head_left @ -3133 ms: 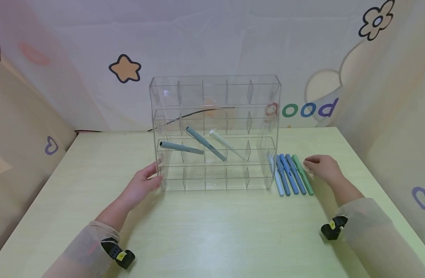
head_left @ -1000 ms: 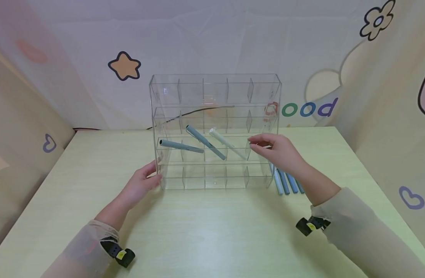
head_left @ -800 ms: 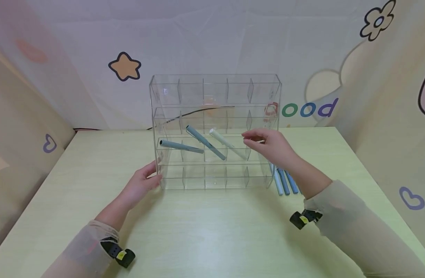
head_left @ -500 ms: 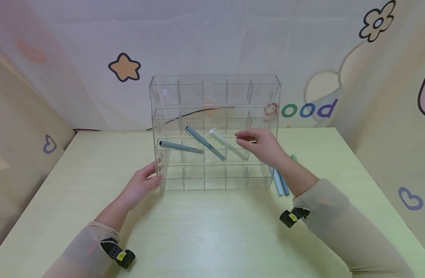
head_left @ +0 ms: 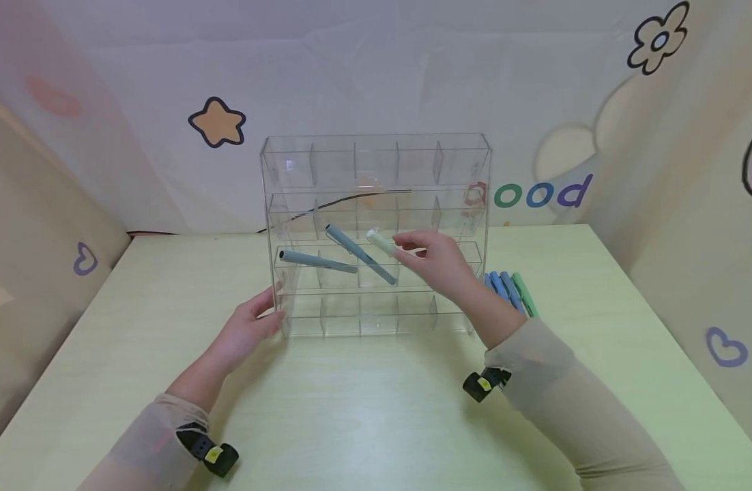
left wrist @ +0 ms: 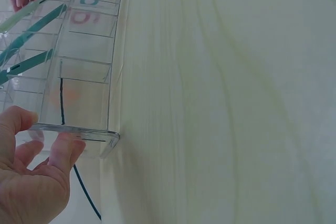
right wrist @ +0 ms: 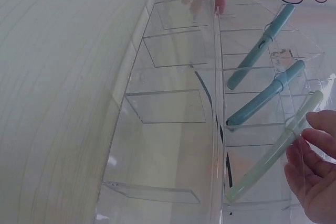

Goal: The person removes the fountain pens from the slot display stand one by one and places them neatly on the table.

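A clear acrylic pen rack (head_left: 376, 160) with tiered rows of compartments stands upright on the table. My left hand (head_left: 251, 317) grips its left side panel, thumb and fingers about the edge in the left wrist view. Three capped pens slant in the rack: a grey-blue pen (head_left: 317, 261) at left, another grey-blue pen (head_left: 360, 254) in the middle, and a pale green pen (head_left: 381, 242) on their right. My right hand (head_left: 440, 266) pinches the pale green pen near its upper end with thumb and index finger; its lower part is hidden behind the hand in the head view.
Several blue pens (head_left: 505, 286) and a green pen (head_left: 525, 293) lie side by side on the table right of the rack, partly behind my right forearm. A printed cloth (head_left: 351, 82) hangs behind the table (head_left: 351, 409). A dark cord (head_left: 155, 233) runs along the back edge.
My right hand has come from beside the loose pens, leftward across the rack's front, to the pale green pen. The left hand keeps its grip; the pens have stayed in place.
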`<action>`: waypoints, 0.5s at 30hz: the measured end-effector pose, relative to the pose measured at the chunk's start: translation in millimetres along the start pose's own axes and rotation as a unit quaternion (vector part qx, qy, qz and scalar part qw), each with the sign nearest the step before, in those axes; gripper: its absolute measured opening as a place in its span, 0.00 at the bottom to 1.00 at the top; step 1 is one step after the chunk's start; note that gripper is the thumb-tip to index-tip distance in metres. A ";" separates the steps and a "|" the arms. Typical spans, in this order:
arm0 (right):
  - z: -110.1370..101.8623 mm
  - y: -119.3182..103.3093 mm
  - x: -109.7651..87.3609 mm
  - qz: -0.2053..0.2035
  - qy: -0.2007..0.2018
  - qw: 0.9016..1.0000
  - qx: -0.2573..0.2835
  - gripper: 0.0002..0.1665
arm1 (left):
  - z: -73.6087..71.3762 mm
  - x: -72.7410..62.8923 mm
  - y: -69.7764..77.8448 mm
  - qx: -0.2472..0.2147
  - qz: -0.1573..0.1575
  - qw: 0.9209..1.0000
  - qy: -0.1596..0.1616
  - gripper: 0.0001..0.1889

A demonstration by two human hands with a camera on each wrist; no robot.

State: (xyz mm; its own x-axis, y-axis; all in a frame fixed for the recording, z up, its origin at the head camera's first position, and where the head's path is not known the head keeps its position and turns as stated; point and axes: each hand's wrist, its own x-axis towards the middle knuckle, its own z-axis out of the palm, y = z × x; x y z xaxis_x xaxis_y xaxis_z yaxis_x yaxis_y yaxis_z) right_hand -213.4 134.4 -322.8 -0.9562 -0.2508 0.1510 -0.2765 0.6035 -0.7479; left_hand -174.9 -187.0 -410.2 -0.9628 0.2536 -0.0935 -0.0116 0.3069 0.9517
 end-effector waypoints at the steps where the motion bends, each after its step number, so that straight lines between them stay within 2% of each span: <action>1: 1.3 -0.9 0.5 -0.003 0.002 1.000 -0.007 0.20 | -0.1 0.1 0.0 0.000 0.000 1.000 0.000 0.31; 9: 8.1 -2.7 4.8 -0.017 0.012 0.999 -0.046 0.16 | -0.3 0.6 0.0 -0.002 0.001 1.000 0.000 0.30; 15: 5.3 -3.3 3.3 -0.034 0.037 0.998 -0.035 0.17 | -1.0 0.3 0.2 -0.006 0.001 1.000 -0.003 0.30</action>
State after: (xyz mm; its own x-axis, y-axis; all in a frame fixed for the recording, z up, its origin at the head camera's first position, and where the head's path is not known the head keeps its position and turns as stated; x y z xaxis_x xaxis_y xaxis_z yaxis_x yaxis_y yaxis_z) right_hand -215.2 127.6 -323.3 -0.9384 -0.2385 0.2499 -0.3454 0.6394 -0.6869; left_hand -175.5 -187.8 -409.8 -0.9612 0.2596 -0.0935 -0.0130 0.2960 0.9551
